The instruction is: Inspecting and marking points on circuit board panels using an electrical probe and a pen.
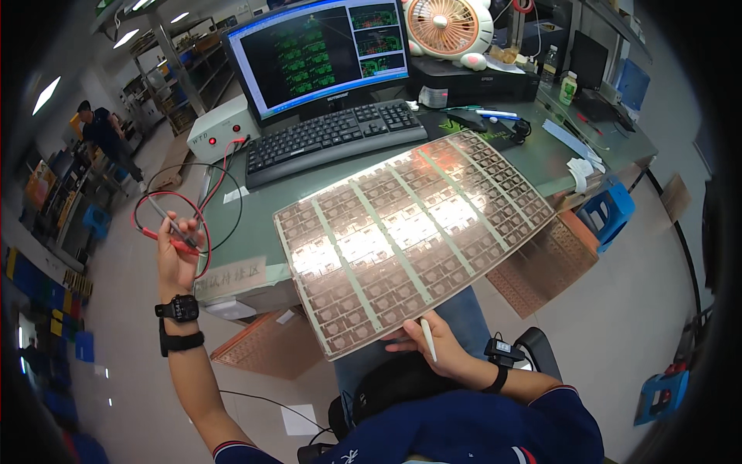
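Observation:
A large copper-coloured circuit board panel [402, 267] with pale green strips lies tilted over the desk's front edge, its near edge reaching past it toward me. My right hand [444, 348] grips that near edge, the fingers underneath. A slim white pen-like stick [428, 340] is also held in this hand. Off to the left, beside the desk corner, my left hand [182, 251] is raised and closed around test probes [179, 230]. Red and black leads [207, 232] loop from them to a white box [220, 127] with red lights. Light glares off the panel's middle.
Behind the panel are a black keyboard [332, 139] and a monitor [321, 58] with green circuit patterns. A fan [442, 27] sits atop a black printer [475, 81]. More copper panels [541, 267] lean below the desk, near a blue stool [608, 213]. Another person [104, 135] stands far left.

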